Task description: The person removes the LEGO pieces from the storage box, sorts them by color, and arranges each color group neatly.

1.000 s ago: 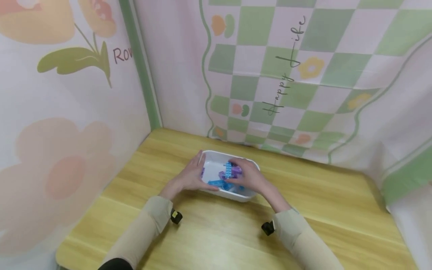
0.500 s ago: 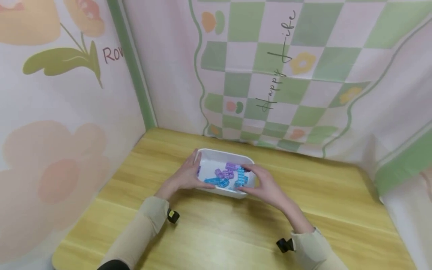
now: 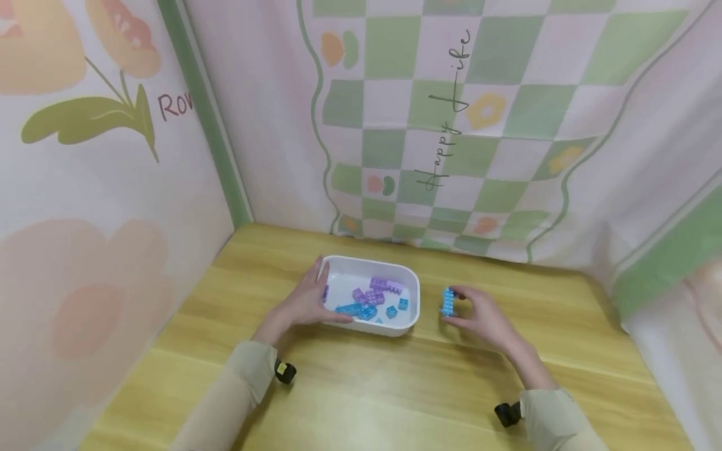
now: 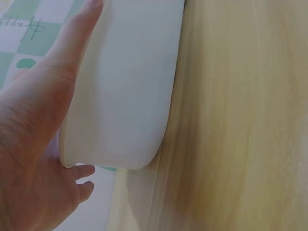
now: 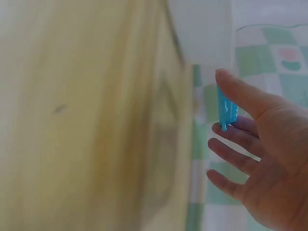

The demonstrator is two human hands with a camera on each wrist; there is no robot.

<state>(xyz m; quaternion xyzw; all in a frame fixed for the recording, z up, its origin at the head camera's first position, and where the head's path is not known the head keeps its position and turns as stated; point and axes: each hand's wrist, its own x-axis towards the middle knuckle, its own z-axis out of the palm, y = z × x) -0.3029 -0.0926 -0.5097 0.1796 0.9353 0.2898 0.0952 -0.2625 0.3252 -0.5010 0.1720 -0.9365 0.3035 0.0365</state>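
A white plastic container (image 3: 412, 311) sits on the table, with purple toy bricks (image 3: 373, 297) and blue toy bricks (image 3: 351, 309) lying inside. My left hand (image 3: 300, 302) grips its left end, thumb on the near side and fingers on the far side. In the left wrist view the thumb runs along the rim of the container (image 4: 130, 82). To the right of the container, my right hand (image 3: 489, 319) pinches a blue toy brick (image 3: 448, 302) with studs. The right wrist view shows this blue brick (image 5: 226, 109) between thumb and fingertips, the other fingers spread.
The wooden table (image 3: 361, 388) extends around the container and both forearms. Behind it hangs a green-and-white checked curtain (image 3: 440, 125), and a flower-printed curtain (image 3: 113, 188) stands along the left side. A small black camera is on each wrist.
My right hand has lifted the blue brick out of the container and moved it right, beyond the rim. My left hand stays at the container's left end. The head view has shifted slightly.
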